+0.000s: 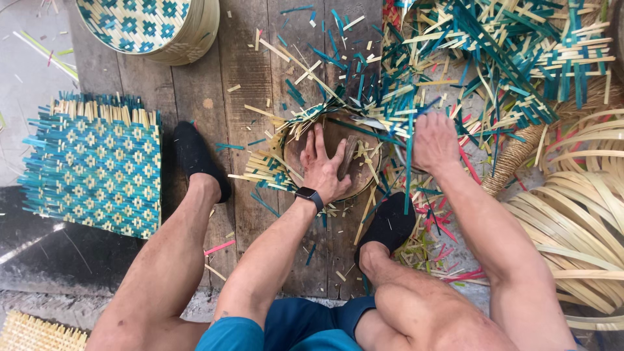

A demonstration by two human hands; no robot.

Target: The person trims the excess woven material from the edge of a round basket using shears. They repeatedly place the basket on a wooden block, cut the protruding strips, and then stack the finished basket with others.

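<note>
My left hand (323, 164) lies flat, fingers spread, on a round wooden block (359, 177) set inside a woven blue and tan bamboo mat (268, 168). A black watch sits on that wrist. My right hand (434, 142) is closed around a knife handle beside the block; the blade (369, 123) points left over the mat's edge. Loose strip ends stick out all around the block.
A stack of flat woven mats (91, 172) lies at left, and a pile of woven bowls (153, 27) sits at top left. Cut blue, tan and pink strip scraps (455, 58) cover the planks. Coiled bamboo hoops (578, 221) fill the right. My feet wear black slippers (195, 159).
</note>
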